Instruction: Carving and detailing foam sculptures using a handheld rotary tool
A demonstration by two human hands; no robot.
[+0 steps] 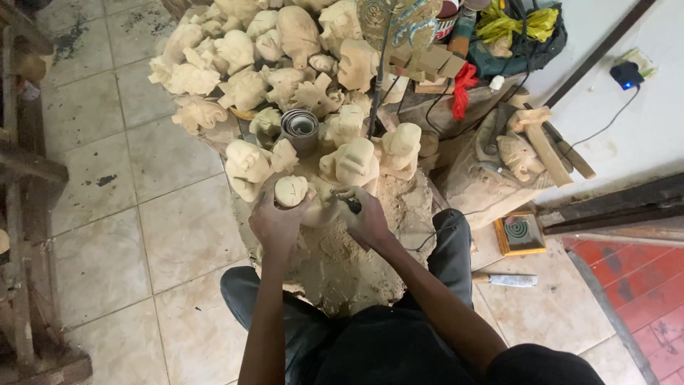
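Pale, unfinished wood fills your view: a small carved figure (291, 191) sits in your left hand (274, 222), resting on the sawdust-covered block (356, 249) between your knees, near the block's far edge. Your left fingers are wrapped tight around the figure's lower part, its rounded end tipped up toward you. Your right hand (367, 221) is closed around a dark slim tool (350, 205), whose tip sits just beside the figure; whether it touches the wood you cannot tell from here.

To carve well, keep the figure braced against the block so it cannot roll, and keep your left fingers behind the tool's path, not ahead of it. Work in light, short passes, turning the piece with your left hand instead of twisting your right wrist.

Beyond the block's far edge, a heap of similar carvings (249, 64) crowds around a metal can (299, 128). A wooden mallet (545, 142) lies on a larger carving to your right, and a knife (506, 279) rests on the tiled floor (128, 235) by your right knee.
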